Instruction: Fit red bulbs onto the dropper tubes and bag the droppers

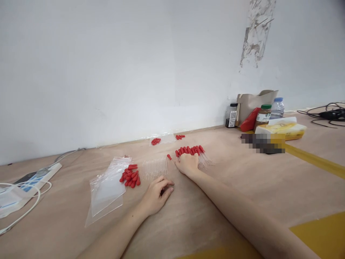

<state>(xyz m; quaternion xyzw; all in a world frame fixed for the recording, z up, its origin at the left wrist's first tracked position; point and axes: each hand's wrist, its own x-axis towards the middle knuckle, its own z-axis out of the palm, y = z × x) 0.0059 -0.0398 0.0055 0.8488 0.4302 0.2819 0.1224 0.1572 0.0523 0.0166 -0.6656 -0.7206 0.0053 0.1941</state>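
Observation:
My left hand (157, 194) rests on the brown tabletop, loosely curled, with a gap between thumb and fingers and nothing held. Just beyond it lies a row of clear thin tubes (155, 168). To its left is a pile of red rubber bulbs (130, 176). My right hand (187, 163) bends over a row of droppers with red bulbs (190, 149), covering part of their clear tubes. Its fingers are curled and their tips hidden, so any hold is unclear. One single dropper (169, 157) lies slantwise by its thumb, tube toward the hand.
Clear plastic bags (107, 194) overlap at left. Further back, a bag (167, 138) lies near small groups of red bulbs (155, 141). A power strip (29, 189) with cables is far left. Jars, a beige bag (254, 104) and a tissue pack (281, 129) stand back right.

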